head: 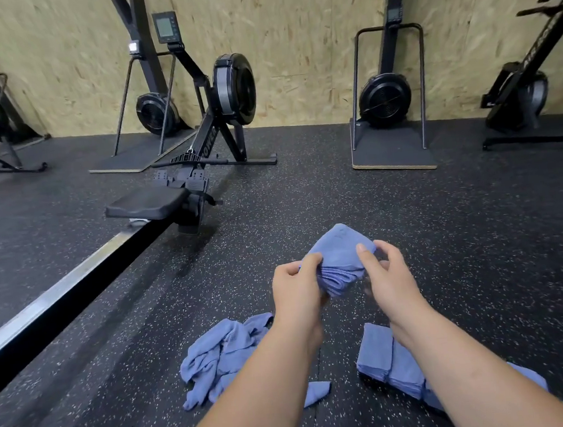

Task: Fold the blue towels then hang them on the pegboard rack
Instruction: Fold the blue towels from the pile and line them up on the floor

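The folding stage is in hand, and this piece looks nearly done. Both hands hold one blue towel [340,252] up in the air between them, above the floor [465,247]. The left hand [296,292] has its fingers curled round the towel's left edge. The right hand [391,280] pinches the right edge, thumb on top and fingers tucked underneath. The towel is already a compact, many-layered bundle, with its stacked edges facing the person and a rounded fold pointing away. Below the left forearm, nearer the body, lies a heap of loose blue towels [218,357], crumpled and not yet folded. Below the right forearm sits a stack of folded blue towels [387,365], lying partly under that arm. Well beyond the left hand stands a rowing machine [180,175]. By my reading, the next move is to square up the last fold and lower the bundle onto the stack under the right arm. That calls for keeping both edges pinched so the layers do not slip apart. After that the left hand would pick a fresh piece from the heap. No pegboard rack is in view, so the hanging probably comes later.
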